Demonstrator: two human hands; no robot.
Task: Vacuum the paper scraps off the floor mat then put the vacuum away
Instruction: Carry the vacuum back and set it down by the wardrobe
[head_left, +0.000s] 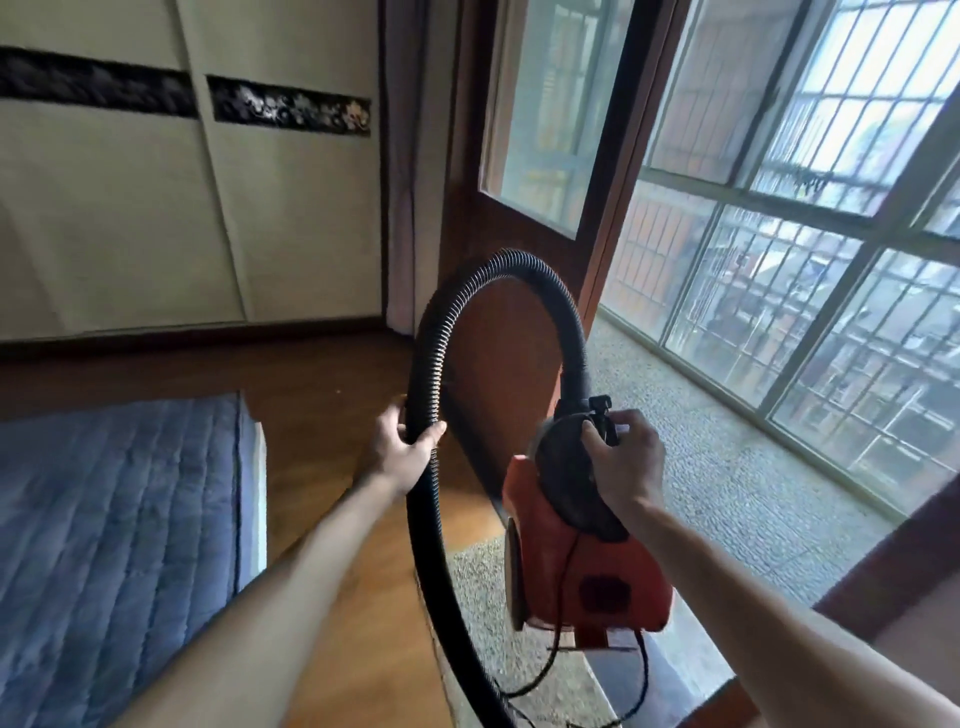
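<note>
We grip hose (431, 353) with left hand (402, 441) | right hand (623, 457) clenches vacuum (587, 566) top, held aloft | risk: near dangling cord (646, 670) snags, yanking vacuum loose

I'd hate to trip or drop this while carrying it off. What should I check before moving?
1. Right hand grips the vacuum at its top: ok.
2. Left hand holds the hose: ok.
3. Power cord gathered up: not ok, it dangles in loops below.
4. Blue quilted mat free of scraps: cannot tell, only part shows.
</note>
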